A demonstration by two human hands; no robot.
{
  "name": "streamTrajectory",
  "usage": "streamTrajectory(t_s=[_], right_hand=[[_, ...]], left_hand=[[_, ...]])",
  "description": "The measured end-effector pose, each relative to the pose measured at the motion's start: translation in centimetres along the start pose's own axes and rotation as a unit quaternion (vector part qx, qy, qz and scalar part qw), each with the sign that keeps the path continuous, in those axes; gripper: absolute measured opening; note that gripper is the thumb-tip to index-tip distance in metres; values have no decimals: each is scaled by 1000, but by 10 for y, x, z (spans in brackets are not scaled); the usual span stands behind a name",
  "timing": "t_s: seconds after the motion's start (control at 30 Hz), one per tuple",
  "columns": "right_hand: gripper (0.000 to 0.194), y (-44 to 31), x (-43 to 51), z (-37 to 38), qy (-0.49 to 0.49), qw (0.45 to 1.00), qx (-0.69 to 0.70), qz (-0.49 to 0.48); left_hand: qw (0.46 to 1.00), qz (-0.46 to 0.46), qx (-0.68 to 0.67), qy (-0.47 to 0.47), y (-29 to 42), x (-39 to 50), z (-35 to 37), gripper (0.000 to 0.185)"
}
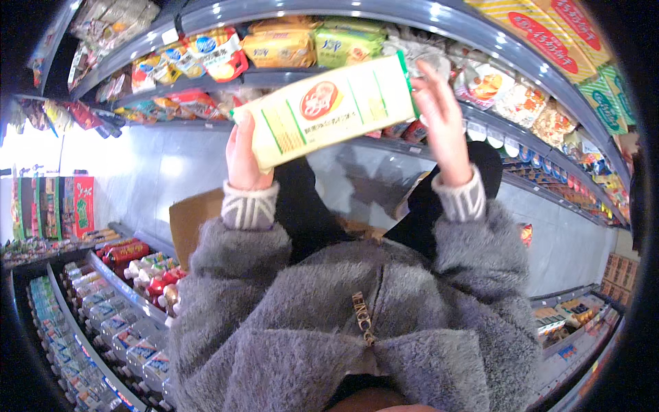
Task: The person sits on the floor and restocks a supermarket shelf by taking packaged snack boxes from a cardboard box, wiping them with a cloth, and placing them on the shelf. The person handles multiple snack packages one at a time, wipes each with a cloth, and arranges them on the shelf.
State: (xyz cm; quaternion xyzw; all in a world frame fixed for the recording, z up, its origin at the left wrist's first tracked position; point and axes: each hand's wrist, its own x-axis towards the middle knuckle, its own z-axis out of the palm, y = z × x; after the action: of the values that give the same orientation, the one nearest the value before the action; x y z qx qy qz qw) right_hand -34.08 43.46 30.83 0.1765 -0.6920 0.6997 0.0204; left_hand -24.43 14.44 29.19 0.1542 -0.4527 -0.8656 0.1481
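Observation:
A long pale-yellow food package with green ends is held up in front of the shelves, tilted with its right end higher. My left hand grips its left end, the thumb on the near face and the other fingers mostly hidden. At the right end is my right hand, slightly blurred, its fingers spread and raised beside the green edge; whether they touch the package cannot be told. Behind the package, an orange snack pack and a green snack pack stand on the shelf.
Shelves of packaged food curve across the front and right. A cardboard box stands on the floor by my left arm. Racks of bottles are at the lower left. Yellow-striped cartons sit at upper right.

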Motion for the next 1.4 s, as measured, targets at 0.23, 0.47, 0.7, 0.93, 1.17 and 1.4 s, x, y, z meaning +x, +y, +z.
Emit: streamTrajectory(t_s=[0.23, 0.47, 0.7, 0.93, 1.17, 1.4], right_hand=[[62, -68, 4, 8, 20, 993, -4, -117], [56, -136, 75, -7, 119, 922, -241, -279], [57, -129, 118, -8, 128, 858, -398, -300], [56, -93, 131, -14, 158, 836, -429, -303], [60, -80, 119, -11, 160, 813, -437, -350], [54, -81, 98, -2, 104, 820, -448, -340]], left_hand=[[989, 117, -34, -87, 42, 9, 44, 38], [887, 357, 283, -78, 123, 92, 123, 34], [856, 365, 343, -128, 135, 168, 159, 55], [819, 369, 422, -121, 124, 185, 161, 63], [810, 342, 431, -202, 118, 181, 155, 74], [821, 305, 429, -222, 120, 187, 155, 73]])
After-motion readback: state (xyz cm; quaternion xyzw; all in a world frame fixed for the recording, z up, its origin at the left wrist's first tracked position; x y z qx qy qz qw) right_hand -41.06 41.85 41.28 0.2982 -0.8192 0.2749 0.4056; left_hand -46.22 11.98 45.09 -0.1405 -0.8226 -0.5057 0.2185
